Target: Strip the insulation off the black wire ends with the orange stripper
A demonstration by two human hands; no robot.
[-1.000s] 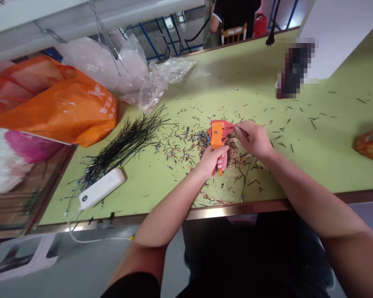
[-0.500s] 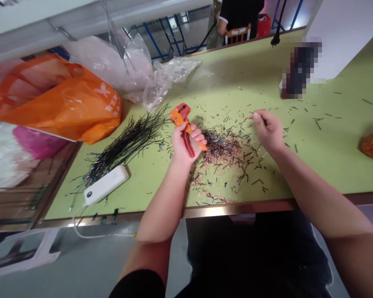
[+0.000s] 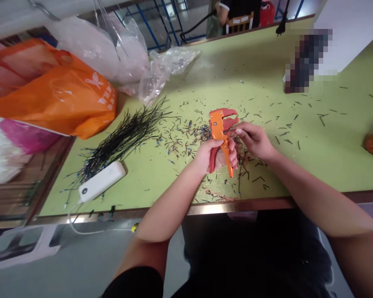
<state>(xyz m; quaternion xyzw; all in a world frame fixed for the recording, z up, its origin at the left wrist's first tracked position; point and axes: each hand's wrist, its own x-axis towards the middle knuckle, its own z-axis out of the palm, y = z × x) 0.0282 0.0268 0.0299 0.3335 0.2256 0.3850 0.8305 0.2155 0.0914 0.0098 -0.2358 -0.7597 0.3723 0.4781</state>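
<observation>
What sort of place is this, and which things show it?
Probably a workshop or assembly area: a bundle of black wires lies on a green worktable strewn with cut wire bits, and the left hand holds an orange-and-red tool.

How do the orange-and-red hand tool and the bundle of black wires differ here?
Colour: the hand tool is orange and red; the wire bundle is black with some blue tips. Form: the tool has two handles; the bundle is many thin strands. State: the left hand grips the tool; the bundle lies on the green table, untouched by either hand.
</observation>
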